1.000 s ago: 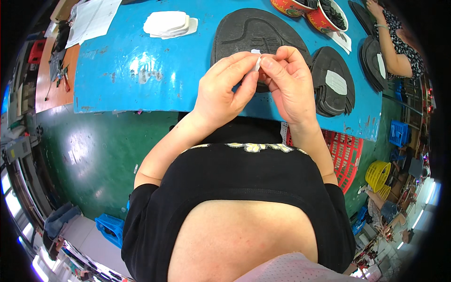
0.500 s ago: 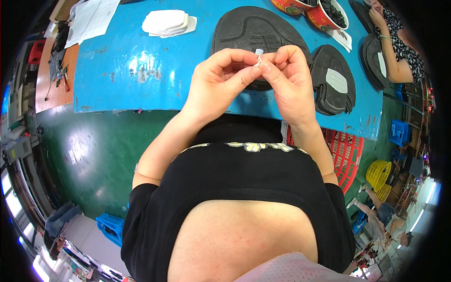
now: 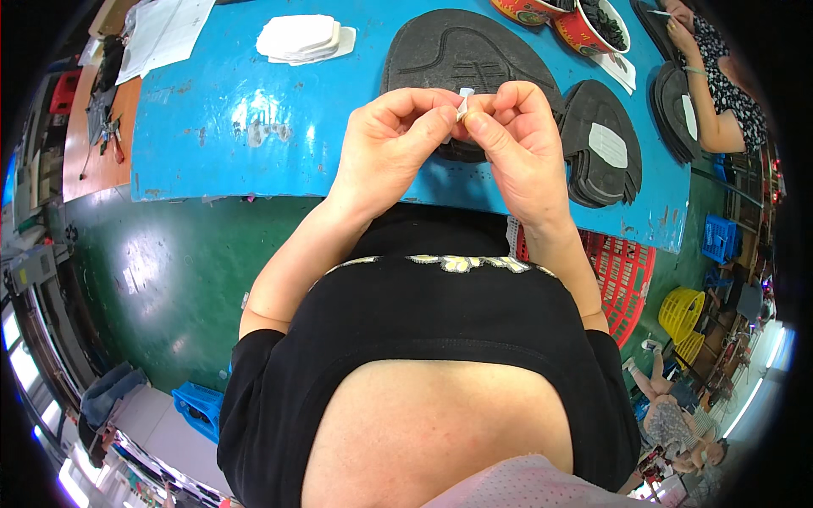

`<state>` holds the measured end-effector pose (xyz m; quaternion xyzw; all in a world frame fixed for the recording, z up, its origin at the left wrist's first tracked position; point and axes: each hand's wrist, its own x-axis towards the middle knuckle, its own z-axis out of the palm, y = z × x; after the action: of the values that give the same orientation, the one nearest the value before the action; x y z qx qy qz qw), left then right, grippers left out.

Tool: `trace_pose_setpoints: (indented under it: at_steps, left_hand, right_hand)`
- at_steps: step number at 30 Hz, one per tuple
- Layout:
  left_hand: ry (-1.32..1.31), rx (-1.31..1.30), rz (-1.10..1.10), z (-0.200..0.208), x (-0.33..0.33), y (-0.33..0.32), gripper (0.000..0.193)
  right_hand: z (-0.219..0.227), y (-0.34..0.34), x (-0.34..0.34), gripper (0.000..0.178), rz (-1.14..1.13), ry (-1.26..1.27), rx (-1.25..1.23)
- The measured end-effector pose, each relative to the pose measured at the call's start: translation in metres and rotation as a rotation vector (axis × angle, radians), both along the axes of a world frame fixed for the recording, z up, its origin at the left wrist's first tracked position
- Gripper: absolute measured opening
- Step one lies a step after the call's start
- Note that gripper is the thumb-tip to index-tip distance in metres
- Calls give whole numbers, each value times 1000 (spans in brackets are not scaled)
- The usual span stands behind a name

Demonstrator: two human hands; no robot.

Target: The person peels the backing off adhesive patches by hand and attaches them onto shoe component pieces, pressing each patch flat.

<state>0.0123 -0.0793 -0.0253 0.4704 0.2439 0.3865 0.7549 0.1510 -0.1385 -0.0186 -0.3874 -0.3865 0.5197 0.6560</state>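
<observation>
A small white strip (image 3: 462,105), perhaps paper or tape, is pinched at the fingertips of both hands above the table's near edge. My left hand (image 3: 383,146) holds it between thumb and forefinger. From the other side, the thumb and fingers of my right hand (image 3: 527,151) are closed on it too. Just beyond my fingers lies a large black moulded piece (image 3: 461,51) with a rounded outline and raised lines; my hands partly hide it. To its right is a stack of similar black pieces (image 3: 584,106), topped by a white oval label (image 3: 607,146).
White sheets (image 3: 301,38) are stacked on the blue table (image 3: 203,110). Red patterned bowls (image 3: 584,30) with black bits stand at the far right. Another person's arm (image 3: 707,93) is beside more black pieces (image 3: 673,110). A red basket (image 3: 622,284) sits below the table edge.
My left thumb has drawn back slightly from my right thumb, and more of the white strip shows between them. The other person's hand now shows a thin pale object.
</observation>
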Motion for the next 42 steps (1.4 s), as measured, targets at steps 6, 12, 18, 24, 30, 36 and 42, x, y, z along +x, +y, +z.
trace_pose_setpoints:
  at_steps: [6, 12, 18, 24, 30, 36, 42]
  left_hand:
    - [44, -10, 41, 3, 1, -3, 12]
    - [6, -12, 36, 4, 2, -4, 12]
    - [58, -117, 31, 4, 0, -1, 13]
    - [91, -98, 22, 9, -1, -2, 16]
    - [86, 27, -40, 6, -3, -1, 18]
    - [96, 16, -16, 6, -5, -1, 14]
    - [75, 13, 59, 5, -5, -2, 17]
  right_hand:
    - [4, 0, -4, 23, -63, -22, -29]
    - [1, 0, -3, 23, -94, -46, -79]
    - [2, 0, 2, 22, -16, 38, -92]
    - [0, -2, 1, 22, -41, 42, -83]
    - [-1, -3, 2, 23, -36, -28, -56]
    - [0, -5, 5, 23, 3, 65, -106]
    - [3, -8, 10, 22, -1, 183, -155]
